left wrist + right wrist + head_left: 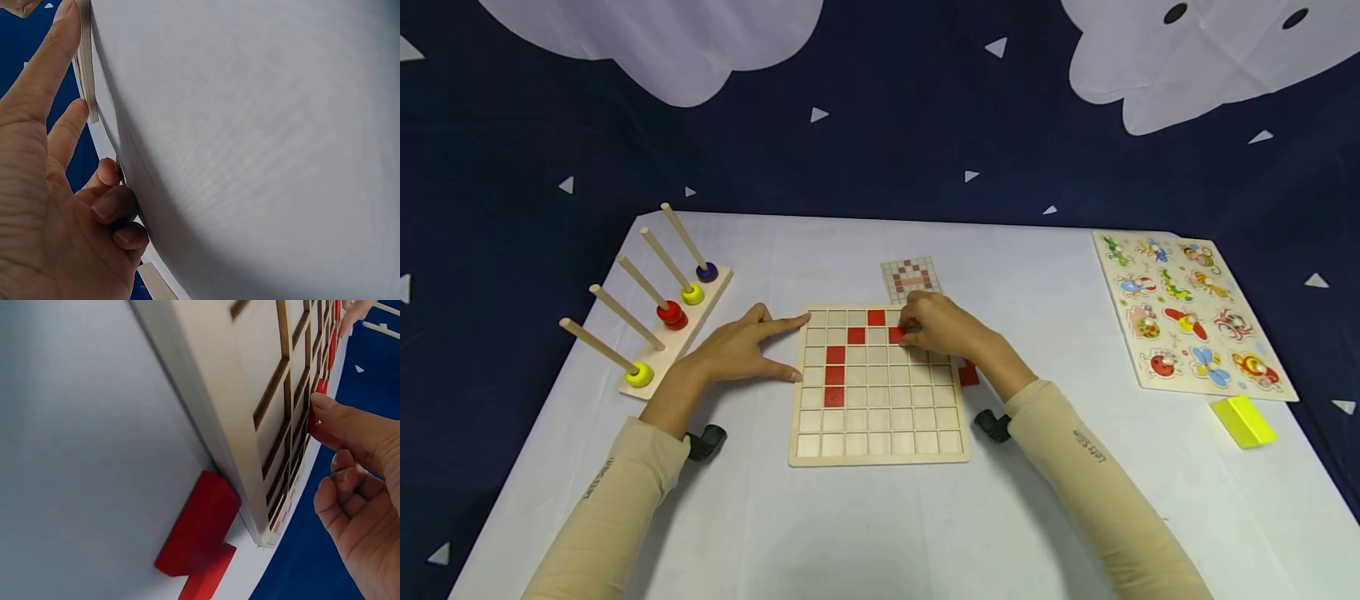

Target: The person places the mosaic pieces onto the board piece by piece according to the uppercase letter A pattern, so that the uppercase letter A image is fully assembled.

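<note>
A right hand (947,325) is pinching a red tile (318,429) at a wooden grid board (878,421), while the left hand (736,346) is touching the board's left edge.
In the head view, other red tiles (835,375) are sitting in cells toward the board's upper left, and a patterned card (912,273) is lying just beyond its far edge. In the left wrist view, thumb and forefinger are stretching to the board, the remaining fingers bending loosely, grasping nothing. In the right wrist view, thumb and finger are gripping the tile against the grid; loose red pieces (199,525) are lying beside the board.
</note>
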A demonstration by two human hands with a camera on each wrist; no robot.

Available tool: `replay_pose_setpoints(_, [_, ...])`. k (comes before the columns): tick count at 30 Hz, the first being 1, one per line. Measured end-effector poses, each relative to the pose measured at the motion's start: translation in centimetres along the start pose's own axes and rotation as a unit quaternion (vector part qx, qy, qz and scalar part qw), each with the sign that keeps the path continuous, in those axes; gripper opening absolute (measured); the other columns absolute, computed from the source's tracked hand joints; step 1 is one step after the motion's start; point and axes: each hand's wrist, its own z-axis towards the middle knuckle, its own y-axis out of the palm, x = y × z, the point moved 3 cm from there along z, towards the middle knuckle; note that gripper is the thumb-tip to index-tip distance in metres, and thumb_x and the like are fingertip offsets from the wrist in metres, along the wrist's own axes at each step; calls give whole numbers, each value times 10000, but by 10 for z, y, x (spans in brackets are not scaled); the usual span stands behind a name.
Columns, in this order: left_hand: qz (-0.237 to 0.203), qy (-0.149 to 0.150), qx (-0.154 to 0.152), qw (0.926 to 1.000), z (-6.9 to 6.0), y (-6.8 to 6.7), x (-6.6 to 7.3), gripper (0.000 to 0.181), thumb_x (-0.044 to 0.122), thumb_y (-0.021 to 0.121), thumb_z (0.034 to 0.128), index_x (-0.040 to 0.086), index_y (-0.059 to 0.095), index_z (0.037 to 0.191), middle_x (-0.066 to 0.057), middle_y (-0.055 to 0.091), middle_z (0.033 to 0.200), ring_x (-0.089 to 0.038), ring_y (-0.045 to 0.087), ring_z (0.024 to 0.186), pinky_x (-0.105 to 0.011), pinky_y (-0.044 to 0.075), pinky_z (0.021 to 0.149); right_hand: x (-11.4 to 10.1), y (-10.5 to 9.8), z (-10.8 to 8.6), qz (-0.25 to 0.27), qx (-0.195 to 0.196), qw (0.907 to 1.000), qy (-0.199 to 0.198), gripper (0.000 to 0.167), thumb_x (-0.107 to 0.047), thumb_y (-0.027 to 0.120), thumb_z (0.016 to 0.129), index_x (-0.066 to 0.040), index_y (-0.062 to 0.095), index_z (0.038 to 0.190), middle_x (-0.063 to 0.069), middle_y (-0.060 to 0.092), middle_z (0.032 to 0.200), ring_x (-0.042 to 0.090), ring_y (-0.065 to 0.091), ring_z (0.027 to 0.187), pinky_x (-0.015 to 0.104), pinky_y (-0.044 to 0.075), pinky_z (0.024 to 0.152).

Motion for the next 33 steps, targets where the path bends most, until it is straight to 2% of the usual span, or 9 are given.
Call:
replay_pose_setpoints(6, [-2,12,14,10000,0,0,0,986,661,803,678,334,401,1517,-54,439,1002,-191,421,764,-313,359,676,-3,1,-1,-30,60,10000,2,149,-147,765,877,-28,739,962,60,624,948,177,545,834,311,481,763])
replay_pose_setpoints(11, [36,-8,9,10000,0,1,-2,988,671,798,675,347,396,1517,-51,440,1006,-190,420,754,-311,356,669,-4,1,-3,-125,66,9999,8,207,-172,766,879,-35,742,1033,69,639,1000,185,590,886,327,511,822])
replay_pose_setpoints(16, [15,38,23,10000,1,2,-2,995,691,789,670,347,396,1517,-52,440,1006,-189,418,751,-311,356,667,0,-4,-9,68,99,9998,141,278,-188,760,887,-18,732,1105,80,629,1022,193,579,896,341,504,830])
replay_pose_setpoints(24, [5,19,21,10000,2,3,-3,1001,674,804,665,341,399,1518,-50,437,995,-192,425,754,-310,362,673,13,-20,-29,175,108,9992,348,244,-127,750,886,13,738,1085,102,628,977,223,557,859,352,494,776])
replay_pose_setpoints(33, [54,74,29,10000,2,2,-3,996,671,803,669,325,410,1516,-62,441,1004,-198,430,774,-312,363,679,34,-29,-57,0,-4,9979,650,247,-126,766,864,8,742,1070,97,621,932,234,555,853,369,491,779])
